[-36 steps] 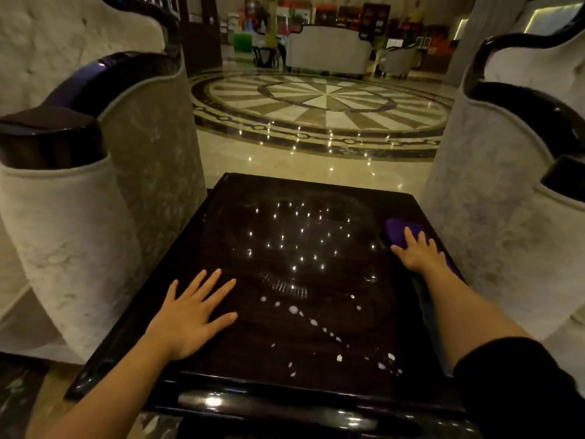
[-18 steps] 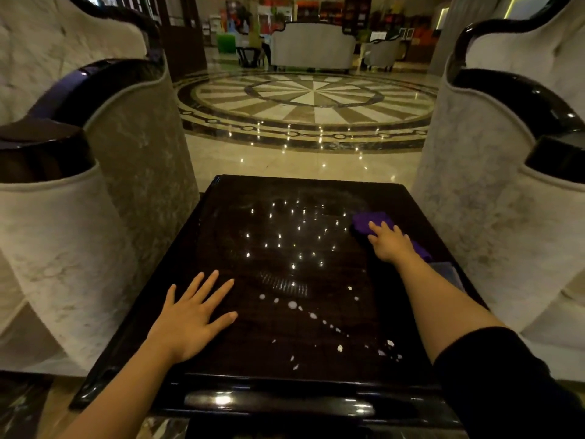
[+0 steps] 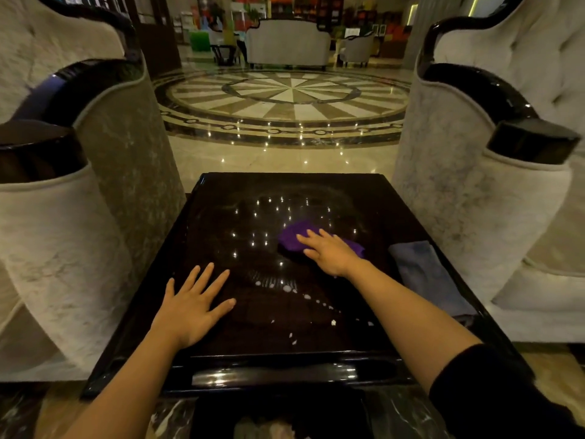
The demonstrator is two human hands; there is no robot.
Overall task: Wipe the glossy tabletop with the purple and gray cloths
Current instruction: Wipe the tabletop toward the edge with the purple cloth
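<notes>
A dark glossy tabletop point(image 3: 221, 217) stands between two armchairs and mirrors ceiling lights. My right hand point(image 3: 329, 253) lies flat, fingers spread, pressing a purple cloth point(image 3: 292, 237) onto the middle of the top. My left hand point(image 3: 193, 307) rests palm down with fingers apart near the front left, holding nothing. A gray cloth point(image 3: 427, 274) lies flat along the right edge, untouched. White droplets or specks point(image 3: 288, 288) trail across the surface between my hands.
A pale upholstered armchair point(image 3: 79, 201) with dark glossy arm caps flanks the table on the left, another armchair point(image 3: 490, 191) on the right. Beyond the far edge lies a polished floor with a round inlaid pattern point(image 3: 285, 99). A white sofa point(image 3: 288, 42) stands further back.
My right hand has slid the purple cloth from the right edge leftward toward the table's middle, uncovering the gray cloth. My left hand has stayed in place.
</notes>
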